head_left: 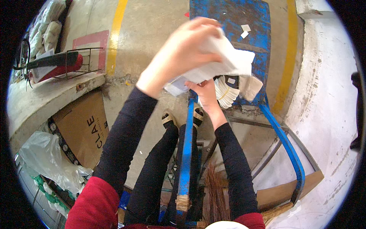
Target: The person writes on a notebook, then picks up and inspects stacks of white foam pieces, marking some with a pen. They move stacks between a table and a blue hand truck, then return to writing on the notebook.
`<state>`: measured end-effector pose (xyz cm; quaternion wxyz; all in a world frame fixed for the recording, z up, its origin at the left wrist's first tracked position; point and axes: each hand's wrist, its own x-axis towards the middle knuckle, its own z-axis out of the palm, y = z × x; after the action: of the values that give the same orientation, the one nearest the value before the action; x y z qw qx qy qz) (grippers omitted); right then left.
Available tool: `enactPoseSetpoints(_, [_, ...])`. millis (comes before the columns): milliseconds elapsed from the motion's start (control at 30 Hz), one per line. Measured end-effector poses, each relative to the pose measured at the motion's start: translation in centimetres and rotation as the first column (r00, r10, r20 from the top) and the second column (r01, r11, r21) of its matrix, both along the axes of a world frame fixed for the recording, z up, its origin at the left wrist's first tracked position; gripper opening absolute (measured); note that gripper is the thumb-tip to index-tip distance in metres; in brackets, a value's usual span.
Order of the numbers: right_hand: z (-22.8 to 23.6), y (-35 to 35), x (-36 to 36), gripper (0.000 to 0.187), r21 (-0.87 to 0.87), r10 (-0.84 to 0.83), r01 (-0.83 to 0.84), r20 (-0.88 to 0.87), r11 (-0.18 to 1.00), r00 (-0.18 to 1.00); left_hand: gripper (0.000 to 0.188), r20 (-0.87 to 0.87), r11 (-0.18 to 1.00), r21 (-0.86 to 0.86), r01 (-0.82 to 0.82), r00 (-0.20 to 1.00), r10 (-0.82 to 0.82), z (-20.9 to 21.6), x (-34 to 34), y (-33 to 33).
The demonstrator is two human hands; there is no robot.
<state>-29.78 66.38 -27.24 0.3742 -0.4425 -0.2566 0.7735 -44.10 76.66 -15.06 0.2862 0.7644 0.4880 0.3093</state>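
Both my hands are on a white, flat-sided bundle, blurred by motion, so its exact kind cannot be made out. My left hand reaches over it from above, fingers curled round its upper edge. From below, my right hand grips the lower edge, its thumb showing in front and its other fingers partly hidden. Just right of that hand lies a stack of white folded fabric pieces with a yellow band round it. A beige folded piece lies beside the stack, on the worn blue platform of a trolley.
The trolley's blue tube handle rises between my arms, with another blue tube to the right. A red fire extinguisher rests on the left ledge. Cardboard and clear plastic lie below it. A white wall bounds the right.
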Motion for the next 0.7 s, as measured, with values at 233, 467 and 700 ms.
enactPoseSetpoints(233, [-3.7,-0.4,2.4,0.050,-0.300,-0.473,0.408,-0.187,0.862,0.861,0.048,0.127,0.983,0.040,-0.180,0.977,0.174,-2.0,1.6,0.1])
enactPoseSetpoints(467, [-7.4,1.0,4.4,0.049,-0.336,-0.479,0.405,-0.174,0.850,0.861,0.072,0.069,0.469,-0.808,-0.357,0.733,0.677,-12.0,-2.1,-6.6])
enactPoseSetpoints(700, [-9.5,1.1,3.7,0.059,-0.350,-0.443,0.380,-0.121,0.856,0.888,0.094,0.153,0.342,-0.930,-0.135,0.703,0.694,-16.0,1.0,-8.5])
